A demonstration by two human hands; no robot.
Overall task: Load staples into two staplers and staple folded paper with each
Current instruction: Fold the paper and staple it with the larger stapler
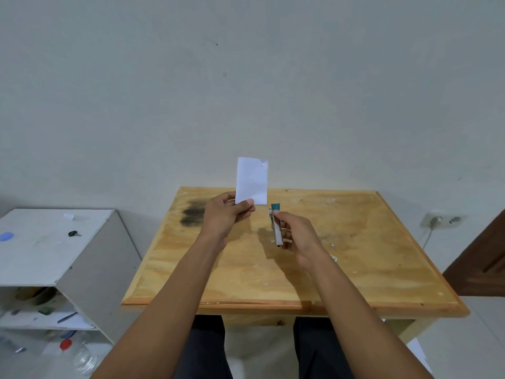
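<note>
A pale wall (246, 77) fills the upper half of the view, and below it a wooden surface (355, 255) with a raised rim stands against the wall, a dark smudge (192, 213) staining its far left part. To the left of the surface is a white cabinet (49, 247) with open shelves holding odds and ends too blurred to name, and a clear bottle with a red cap (65, 344) lies on the floor beside it. At the right edge is part of a dark brown door (481, 263), with a wall socket (440, 221) and a plugged-in cord near it. Both bare forearms reach in over the near rim. The left hand (225, 217) pinches the lower left corner of a folded white paper (251, 181) between thumb and fingers, holding it upright above the far edge of the surface, in front of the wall. A small mark near the paper's top right corner may be a staple (263, 164), though it is too small to be sure. Just to the right, and apart from the paper, the right hand (299, 236) has its fingers curled round a stapler (276, 228), held nearly upright above the surface with its green end pointing up. A small box (334, 258) peeks out from behind the right wrist, and a tiny white scrap (332, 245) lies just beyond it. On the cabinet top sit a small dark object (73, 233) and a blue one (6, 236).
</note>
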